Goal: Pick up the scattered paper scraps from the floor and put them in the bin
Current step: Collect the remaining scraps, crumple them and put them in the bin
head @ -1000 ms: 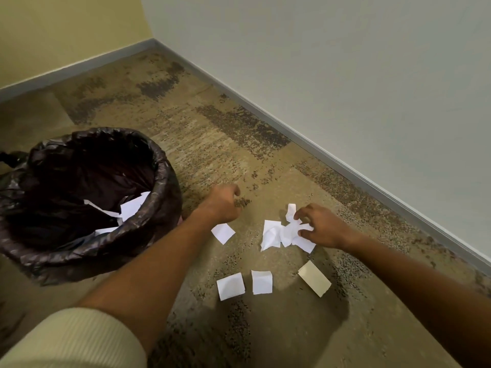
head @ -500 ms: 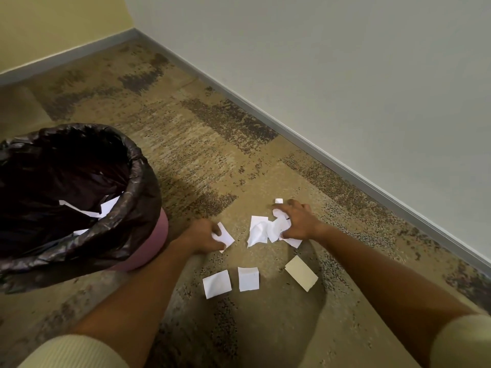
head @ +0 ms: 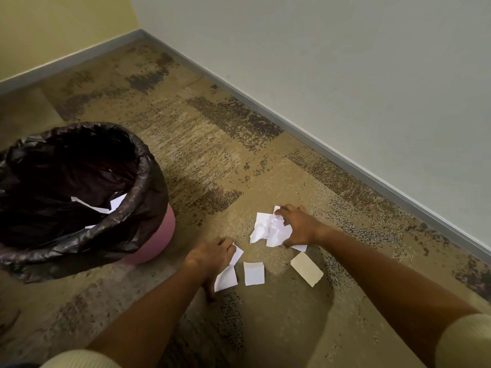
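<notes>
A pink bin (head: 159,243) lined with a black bag (head: 138,197) stands at the left, with white scraps (head: 106,207) lying inside. On the carpet my right hand (head: 300,225) is closed on a crumpled bunch of white paper scraps (head: 271,231). My left hand (head: 212,254) pinches a small white scrap (head: 237,254) and touches another white scrap (head: 226,278) below it. A third white scrap (head: 254,273) and a beige scrap (head: 307,268) lie flat just in front of my hands.
A grey skirting board (head: 318,144) runs along the white wall on the right and meets a yellow wall at the far corner. Patterned brown carpet (head: 207,144) stretches between the bin and the wall.
My left hand came back toward me, took hold of the small white scrap and now reaches the scrap below it. My right hand has gathered the crumpled bunch tighter.
</notes>
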The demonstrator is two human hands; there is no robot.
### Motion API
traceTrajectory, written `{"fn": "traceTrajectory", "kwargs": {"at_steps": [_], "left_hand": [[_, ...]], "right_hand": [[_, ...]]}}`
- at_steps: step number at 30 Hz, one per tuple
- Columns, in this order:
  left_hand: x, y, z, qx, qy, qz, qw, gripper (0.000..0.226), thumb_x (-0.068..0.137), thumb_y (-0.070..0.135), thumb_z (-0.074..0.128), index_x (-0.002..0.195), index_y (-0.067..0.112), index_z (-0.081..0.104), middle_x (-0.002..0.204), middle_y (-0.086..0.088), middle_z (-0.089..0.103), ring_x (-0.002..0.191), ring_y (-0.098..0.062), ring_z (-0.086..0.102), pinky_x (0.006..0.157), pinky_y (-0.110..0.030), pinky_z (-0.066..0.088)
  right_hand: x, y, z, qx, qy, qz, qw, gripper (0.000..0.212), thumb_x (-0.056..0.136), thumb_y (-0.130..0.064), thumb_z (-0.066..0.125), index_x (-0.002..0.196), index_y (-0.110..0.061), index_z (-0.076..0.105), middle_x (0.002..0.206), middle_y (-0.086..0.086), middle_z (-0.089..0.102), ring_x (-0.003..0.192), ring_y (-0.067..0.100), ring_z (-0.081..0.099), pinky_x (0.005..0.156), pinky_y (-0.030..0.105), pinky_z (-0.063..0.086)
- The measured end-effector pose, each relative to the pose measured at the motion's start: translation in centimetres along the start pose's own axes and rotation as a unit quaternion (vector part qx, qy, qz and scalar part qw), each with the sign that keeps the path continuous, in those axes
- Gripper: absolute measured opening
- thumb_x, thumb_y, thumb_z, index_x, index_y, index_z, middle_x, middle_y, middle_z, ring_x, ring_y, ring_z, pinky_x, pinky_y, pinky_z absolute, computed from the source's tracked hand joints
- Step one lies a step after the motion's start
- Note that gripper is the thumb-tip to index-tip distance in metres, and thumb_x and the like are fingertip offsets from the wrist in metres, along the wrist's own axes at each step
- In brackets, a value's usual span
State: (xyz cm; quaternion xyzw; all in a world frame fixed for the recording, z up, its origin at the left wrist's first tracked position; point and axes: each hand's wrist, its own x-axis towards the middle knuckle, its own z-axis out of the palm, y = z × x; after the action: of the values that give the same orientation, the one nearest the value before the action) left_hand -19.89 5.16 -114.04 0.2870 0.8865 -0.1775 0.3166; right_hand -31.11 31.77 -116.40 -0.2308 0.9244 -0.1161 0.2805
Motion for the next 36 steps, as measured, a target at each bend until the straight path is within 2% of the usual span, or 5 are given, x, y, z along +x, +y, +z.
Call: {"fn": "traceTrajectory", "kwargs": {"at_steps": [9,19,28,33,36], "left_hand": [[0.8,1.1,-1.1,-0.156,0.053,-0.051,0.985,0.090,0.068,0.027,0.087,0.143,0.013,0.038,0.147,-0.010,0.038,0.115,-0.032,0.060,0.090,-0.047,0.056],[2.2,0.9,-1.3,-0.347,0.153,-0.054,0.924,0.077,0.072,0.039,0.079,0.138,0.016,0.046,0.135,-0.006,0.048,0.116,-0.029,0.059,0.092,-0.043,0.053],[2.8,1.9,-2.6,-0.387,0.181,-0.062,0.902,0.098,0.067,0.041,0.090,0.147,0.021,0.036,0.149,0.001,0.038,0.129,-0.023,0.051,0.104,-0.038,0.048],[2.9,2.1,-2.4,-0.415,0.181,-0.038,0.891,0.141,0.056,0.043,0.095,0.159,0.028,0.001,0.161,-0.002,0.027,0.142,-0.028,0.041,0.107,-0.048,0.046],[2.9,1.9,-2.1,-0.407,0.179,-0.039,0.895,0.152,0.054,0.044,0.095,0.158,0.029,-0.015,0.167,-0.002,0.015,0.144,-0.030,0.039,0.104,-0.048,0.048]], "right_hand": [[-2.5,-0.1,1.9,0.032,0.067,-0.021,0.997,0.059,0.076,-0.025,0.083,0.128,-0.017,0.059,0.144,0.003,0.048,0.119,0.027,0.056,0.098,0.032,0.047],[-4.8,0.1,1.7,0.158,0.083,-0.025,0.984,0.033,0.073,-0.010,0.076,0.099,-0.015,0.057,0.099,0.003,0.066,0.087,0.020,0.065,0.077,0.046,0.056],[-8.1,0.8,2.2,-0.019,-0.080,0.045,0.996,0.153,0.042,-0.065,0.091,0.157,-0.025,-0.002,0.163,0.002,0.011,0.149,0.039,0.014,0.112,0.063,0.037],[-8.5,1.7,4.7,-0.160,-0.093,0.001,0.983,0.175,0.027,-0.094,0.064,0.145,-0.022,-0.042,0.168,0.014,-0.005,0.153,0.044,0.005,0.113,0.064,0.034],[-9.3,0.9,4.7,-0.191,-0.088,-0.005,0.978,0.172,0.035,-0.091,0.071,0.151,-0.019,-0.034,0.168,0.017,-0.007,0.150,0.047,0.012,0.114,0.063,0.035]]}}
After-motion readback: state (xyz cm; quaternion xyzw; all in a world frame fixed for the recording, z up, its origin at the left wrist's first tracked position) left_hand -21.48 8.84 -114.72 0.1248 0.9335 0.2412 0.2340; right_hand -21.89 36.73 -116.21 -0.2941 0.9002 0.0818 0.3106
